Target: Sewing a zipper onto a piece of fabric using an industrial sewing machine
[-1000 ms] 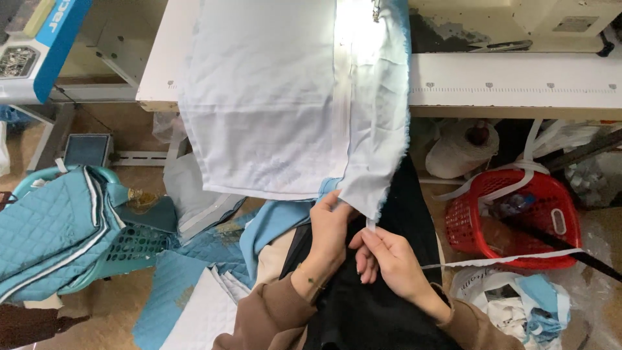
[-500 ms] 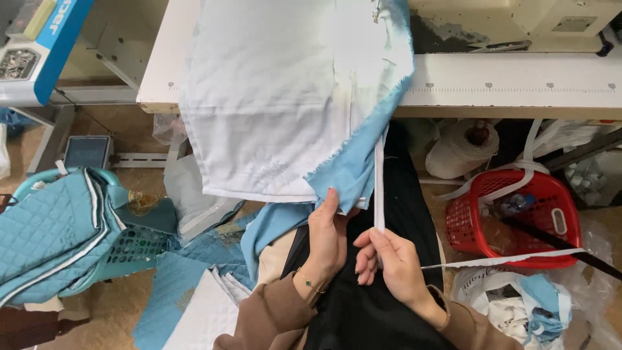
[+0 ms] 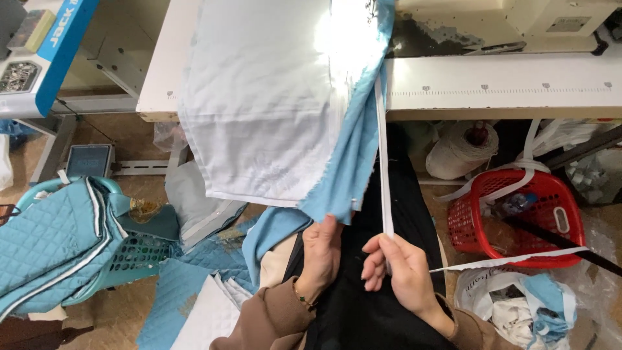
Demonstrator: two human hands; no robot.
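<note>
Centrally, a pale white-and-light-blue fabric panel (image 3: 272,110) hung over the near edge of the white sewing table (image 3: 505,87). The left hand (image 3: 322,249) was closed on the panel's blue lower corner. The right hand (image 3: 398,272), just beside it, was pinched on a narrow white tape strip (image 3: 382,168) running up along the panel's right edge. To the right stood a red plastic basket (image 3: 518,217); to the left, a teal quilted piece (image 3: 45,249) lay over a teal crate.
</note>
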